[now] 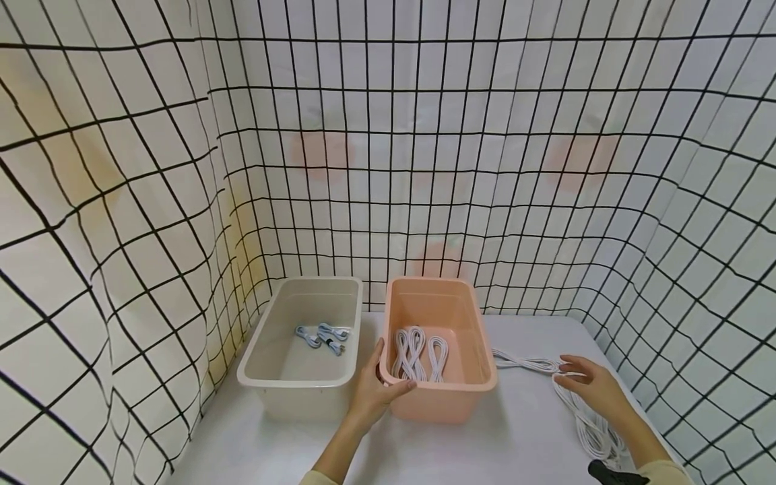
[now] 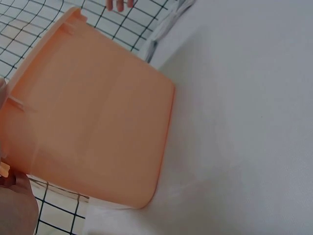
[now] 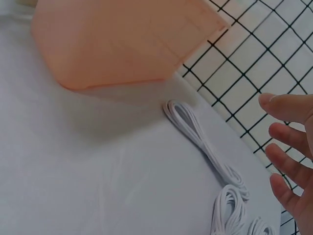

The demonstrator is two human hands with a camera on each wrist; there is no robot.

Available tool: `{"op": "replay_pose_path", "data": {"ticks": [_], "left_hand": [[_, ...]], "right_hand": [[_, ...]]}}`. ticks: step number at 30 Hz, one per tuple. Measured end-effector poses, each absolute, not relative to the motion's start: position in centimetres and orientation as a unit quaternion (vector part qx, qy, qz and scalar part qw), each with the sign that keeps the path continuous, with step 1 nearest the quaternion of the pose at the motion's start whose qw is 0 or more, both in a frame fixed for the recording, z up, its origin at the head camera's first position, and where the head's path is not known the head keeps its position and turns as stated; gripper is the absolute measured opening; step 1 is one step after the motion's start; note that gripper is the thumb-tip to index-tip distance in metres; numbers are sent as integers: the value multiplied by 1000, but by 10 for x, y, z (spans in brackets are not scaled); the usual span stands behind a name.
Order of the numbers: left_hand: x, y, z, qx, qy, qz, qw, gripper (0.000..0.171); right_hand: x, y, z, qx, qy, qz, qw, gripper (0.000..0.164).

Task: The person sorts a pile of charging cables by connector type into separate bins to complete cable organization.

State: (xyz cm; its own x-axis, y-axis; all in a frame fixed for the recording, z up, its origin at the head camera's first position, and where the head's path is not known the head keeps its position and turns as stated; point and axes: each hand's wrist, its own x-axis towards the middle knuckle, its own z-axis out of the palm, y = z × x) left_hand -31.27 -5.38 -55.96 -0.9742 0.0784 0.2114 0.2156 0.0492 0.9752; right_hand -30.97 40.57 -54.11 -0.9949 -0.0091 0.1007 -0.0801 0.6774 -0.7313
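My left hand [image 1: 370, 396] holds the near left corner of a peach plastic bin [image 1: 439, 406], thumb over the front rim and fingers along its left side. Inside that bin lie a few coiled white cables [image 1: 415, 350]. Off to the right, my right hand [image 1: 591, 385] hovers with spread, slightly bent fingers and nothing between them. Below it on the table are several bundled white cables [image 1: 597, 438]. One long bundle [image 3: 205, 147] stretches toward the bin's right side, as the right wrist view shows.
A cream bin [image 1: 303, 401] stands left of the peach one, with a few small light-blue cables [image 1: 326, 337] in it. Black wire grid [image 1: 418, 168] with pale cloth behind it encloses the white table [image 1: 515, 438] on the left, back and right.
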Motion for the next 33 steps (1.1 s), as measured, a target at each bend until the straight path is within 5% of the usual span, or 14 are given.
{"op": "replay_pose_path", "data": {"ticks": [19,33], "left_hand": [[-293,-55,-531,-112,-711,-693,47,111],[-301,-55,-543,-110,-712,-692,47,113]], "right_hand": [[-298,424,-569,-50,-917,395,10,87],[-289,437,-613,-81,-938,337,23,76]]}}
